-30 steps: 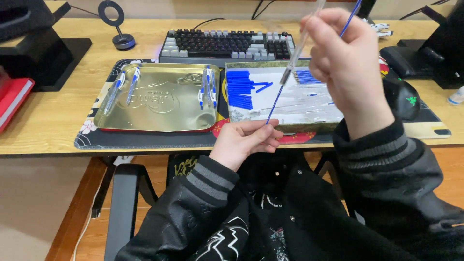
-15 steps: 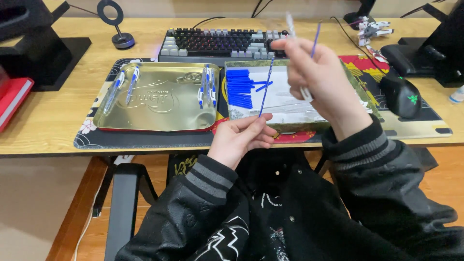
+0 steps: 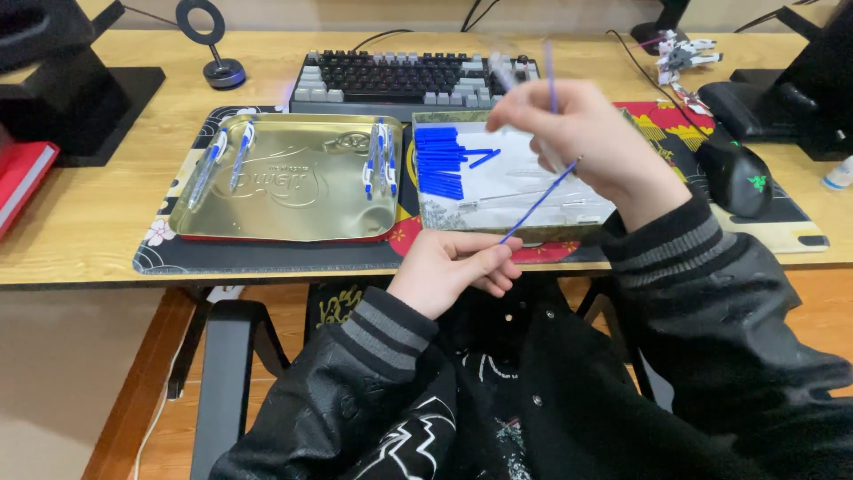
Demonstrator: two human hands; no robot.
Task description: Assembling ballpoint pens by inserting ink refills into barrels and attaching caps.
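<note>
Over the front edge of the bench [image 3: 80, 258], the left hand [image 3: 449, 271] was held low, palm turned inward, fingers curled; its grip was pinched narrow on the lower end of a thin blue refill [image 3: 538, 202]. From there the refill was seen slanting up and to the right, toward the right hand [image 3: 586, 133]. The right hand was raised above the white tray [image 3: 515, 200], wrist bent, fingers bunched; a second blue refill [image 3: 549, 76] was held upright in its grip, alongside a clear pen barrel [image 3: 506, 76] that was blurred by motion. Whether the slanted refill's upper end was touched by the right hand could not be told. A row of blue refills [image 3: 440, 160] was noted lying in the white tray. Assembled pens [image 3: 380, 160] were noted in the gold tray [image 3: 293, 204] to the left.
</note>
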